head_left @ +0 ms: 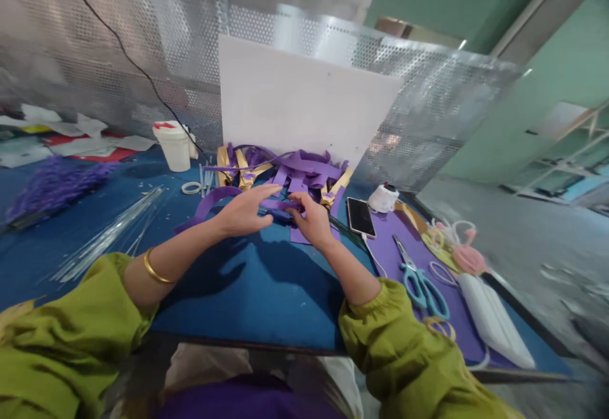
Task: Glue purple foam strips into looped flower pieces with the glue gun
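My left hand (246, 212) hovers over the blue table with its thumb and fingers apart and nothing between them. A curved purple strip (212, 199) runs behind it to my right hand (311, 219). There the thumb and index finger close around the strip's end, though blur makes the grip hard to see. Between the hands lies a small dark blue tool (280, 215), its kind unclear, near my right fingertips. Just beyond is a heap of purple strips (309, 168) with gold folded pieces (247, 177).
Clear thin strands (114, 232), a tape ring (191, 187) and a white cup (174, 146) are left. To the right are a phone (361, 217), blue-handled scissors (419, 283), a white power strip (495, 321) and a pink roll (469, 258). A white board (304, 96) stands behind.
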Action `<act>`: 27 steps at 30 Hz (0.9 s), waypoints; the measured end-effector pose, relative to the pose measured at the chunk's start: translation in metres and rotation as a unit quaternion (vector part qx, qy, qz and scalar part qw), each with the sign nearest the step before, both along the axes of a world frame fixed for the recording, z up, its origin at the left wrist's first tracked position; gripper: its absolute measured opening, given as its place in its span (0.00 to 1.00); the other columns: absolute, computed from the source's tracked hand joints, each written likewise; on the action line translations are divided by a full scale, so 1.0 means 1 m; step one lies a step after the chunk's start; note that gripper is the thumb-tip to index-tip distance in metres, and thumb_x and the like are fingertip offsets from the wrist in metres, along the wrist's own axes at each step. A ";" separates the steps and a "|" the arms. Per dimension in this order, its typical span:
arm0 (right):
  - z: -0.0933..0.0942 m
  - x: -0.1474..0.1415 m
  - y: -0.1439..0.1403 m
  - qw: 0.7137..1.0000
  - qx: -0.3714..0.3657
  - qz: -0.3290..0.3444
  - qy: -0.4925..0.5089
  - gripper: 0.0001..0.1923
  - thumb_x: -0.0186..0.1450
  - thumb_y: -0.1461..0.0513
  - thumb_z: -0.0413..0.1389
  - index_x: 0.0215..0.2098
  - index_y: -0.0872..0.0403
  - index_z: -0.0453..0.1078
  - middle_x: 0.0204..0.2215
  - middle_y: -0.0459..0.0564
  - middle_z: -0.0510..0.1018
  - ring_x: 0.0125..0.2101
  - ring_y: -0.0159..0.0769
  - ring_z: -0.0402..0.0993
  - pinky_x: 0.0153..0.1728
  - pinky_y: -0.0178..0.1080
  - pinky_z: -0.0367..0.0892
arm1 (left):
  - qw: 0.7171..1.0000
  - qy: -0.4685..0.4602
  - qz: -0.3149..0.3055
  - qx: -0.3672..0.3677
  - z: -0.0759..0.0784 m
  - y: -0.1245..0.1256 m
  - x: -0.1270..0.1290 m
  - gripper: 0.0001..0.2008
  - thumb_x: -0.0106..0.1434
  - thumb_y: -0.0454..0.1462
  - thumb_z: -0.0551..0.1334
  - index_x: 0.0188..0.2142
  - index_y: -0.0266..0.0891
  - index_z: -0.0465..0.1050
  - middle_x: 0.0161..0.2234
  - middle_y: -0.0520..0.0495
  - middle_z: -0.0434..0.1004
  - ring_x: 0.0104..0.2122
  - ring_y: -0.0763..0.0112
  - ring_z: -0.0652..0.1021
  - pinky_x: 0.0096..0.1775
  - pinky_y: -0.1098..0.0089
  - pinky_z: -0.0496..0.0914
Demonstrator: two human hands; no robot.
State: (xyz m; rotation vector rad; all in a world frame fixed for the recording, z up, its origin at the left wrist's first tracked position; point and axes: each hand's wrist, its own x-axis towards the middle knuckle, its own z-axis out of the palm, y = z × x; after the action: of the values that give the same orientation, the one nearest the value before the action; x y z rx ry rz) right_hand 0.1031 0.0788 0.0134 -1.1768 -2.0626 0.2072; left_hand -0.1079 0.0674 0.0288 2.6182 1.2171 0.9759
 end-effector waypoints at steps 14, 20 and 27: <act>-0.020 -0.006 -0.006 0.984 -0.036 0.102 0.141 0.17 0.65 0.62 0.54 0.52 0.50 0.65 0.55 0.53 0.74 0.34 0.31 0.75 0.40 0.37 0.71 | 0.935 -0.259 -0.041 -0.239 -0.026 0.006 0.001 0.12 0.61 0.44 0.59 0.30 0.37 0.71 0.25 0.53 0.68 0.26 0.73 0.68 0.30 0.71 0.62; -0.015 -0.004 -0.005 0.979 -0.026 0.140 0.146 0.02 0.65 0.62 0.58 0.36 0.50 0.72 0.49 0.52 0.79 0.47 0.38 0.76 0.46 0.40 0.71 | 0.938 -0.263 -0.021 -0.225 -0.026 0.005 0.001 0.12 0.61 0.44 0.60 0.31 0.37 0.72 0.26 0.52 0.70 0.27 0.72 0.70 0.31 0.71 0.63; -0.016 -0.010 -0.007 0.967 -0.031 0.143 0.208 0.02 0.62 0.63 0.61 0.31 0.50 0.76 0.40 0.49 0.82 0.44 0.38 0.78 0.49 0.42 0.70 | 0.902 -0.317 -0.038 -0.292 -0.033 0.002 0.005 0.16 0.58 0.46 0.64 0.34 0.34 0.77 0.30 0.48 0.79 0.30 0.70 0.75 0.35 0.70 0.68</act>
State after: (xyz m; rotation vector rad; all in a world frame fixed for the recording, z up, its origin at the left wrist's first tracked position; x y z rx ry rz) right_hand 0.0928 0.0716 -0.0027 -0.7830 -1.8462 0.6084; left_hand -0.1028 0.0694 -0.0047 1.6804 1.0106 1.1008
